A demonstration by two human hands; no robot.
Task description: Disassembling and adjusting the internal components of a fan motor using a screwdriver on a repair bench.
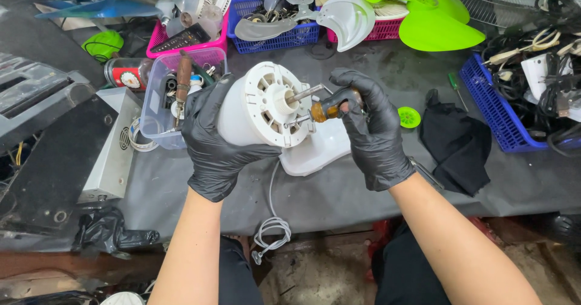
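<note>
Left hand (213, 137) has its fingers clamped round the white fan motor (261, 106), held just above the tabletop (339, 190). Right hand (370, 132) grips the screwdriver (327, 108); I'd keep it square to the screw and press firmly.

white fan motor housing (260, 108) | held tilted, shaft outward | amber-handled screwdriver (330, 108) | tip on its face

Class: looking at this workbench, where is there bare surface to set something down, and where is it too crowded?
Bare grey table lies along the near edge, between the white fan motor housing and the black cloth. The far edge is crowded with baskets and green fan blades; the blue basket fills the right.
</note>
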